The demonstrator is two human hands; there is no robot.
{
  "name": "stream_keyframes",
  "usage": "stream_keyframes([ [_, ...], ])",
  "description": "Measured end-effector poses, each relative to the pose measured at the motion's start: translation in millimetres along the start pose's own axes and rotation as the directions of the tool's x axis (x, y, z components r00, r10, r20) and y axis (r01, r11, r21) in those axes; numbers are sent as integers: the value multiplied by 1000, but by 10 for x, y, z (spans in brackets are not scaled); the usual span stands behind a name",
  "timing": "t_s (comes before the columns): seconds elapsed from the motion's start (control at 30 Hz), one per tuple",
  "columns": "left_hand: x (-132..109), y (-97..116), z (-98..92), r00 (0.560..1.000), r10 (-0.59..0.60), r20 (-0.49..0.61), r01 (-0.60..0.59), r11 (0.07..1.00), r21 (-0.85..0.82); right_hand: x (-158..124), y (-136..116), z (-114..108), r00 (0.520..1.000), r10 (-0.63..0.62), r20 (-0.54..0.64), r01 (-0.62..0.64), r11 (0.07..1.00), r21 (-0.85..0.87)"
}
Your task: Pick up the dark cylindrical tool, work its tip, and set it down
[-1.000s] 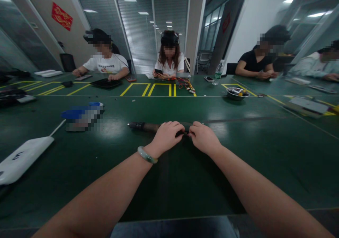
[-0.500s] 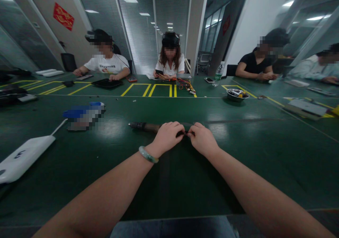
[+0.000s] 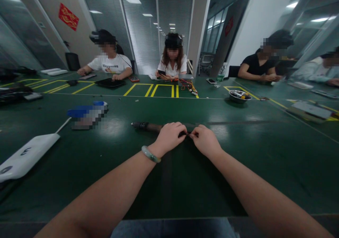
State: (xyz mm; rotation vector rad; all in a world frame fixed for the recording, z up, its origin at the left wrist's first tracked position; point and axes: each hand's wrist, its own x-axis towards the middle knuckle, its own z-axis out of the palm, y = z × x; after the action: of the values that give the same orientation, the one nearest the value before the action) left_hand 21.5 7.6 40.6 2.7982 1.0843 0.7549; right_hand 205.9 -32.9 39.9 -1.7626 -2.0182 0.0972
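Note:
A dark rod-shaped tool lies across the green table in front of me, its free end pointing left. My left hand, with a pale green bangle at the wrist, is closed over the tool's right part. My right hand is closed too, fingertips pinched against the left hand's fingers on a small dark part between them. What that part is stays hidden by the fingers.
A white flat device with a cable lies at the left, a blue and white object behind it. A metal bowl and a water bottle stand further back. Several people sit along the far side with phones and coloured wires.
My hands stay closed together on the tool in the same place. Only the view has drifted slightly, so everything sits a little to the right.

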Motion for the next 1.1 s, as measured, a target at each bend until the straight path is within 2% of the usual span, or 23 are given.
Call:
stream_keyframes([
  [0.13, 4, 3, 11, 1000, 2, -8, -2, 1000, 1, -19, -31, 2, 1000, -15, -24, 14, 998, -67],
  [0.33, 3, 7, 7, 1000, -4, 5, 4, 1000, 0, -14, -61, -39, 990, -143, 5, 140, 960, -242],
  [0.6, -3, 24, -14, 1000, -9, -11, 8, 1000, -28, 59, 59, -34, 967, -247, 69, 256, 942, -215],
  [0.87, -16, 27, 0, 996, -70, -48, 69, 998, -10, 88, 94, 18, 951, -288, 109, 307, 922, -237],
  [0.97, -28, 29, -2, 997, -57, -49, 57, 998, -6, 89, 85, 16, 948, -284, 141, 314, 902, -297],
  [1.1, -54, 14, -36, 997, 19, -73, -19, 1000, -5, 126, 55, -3, 935, -294, 197, 347, 872, -346],
])
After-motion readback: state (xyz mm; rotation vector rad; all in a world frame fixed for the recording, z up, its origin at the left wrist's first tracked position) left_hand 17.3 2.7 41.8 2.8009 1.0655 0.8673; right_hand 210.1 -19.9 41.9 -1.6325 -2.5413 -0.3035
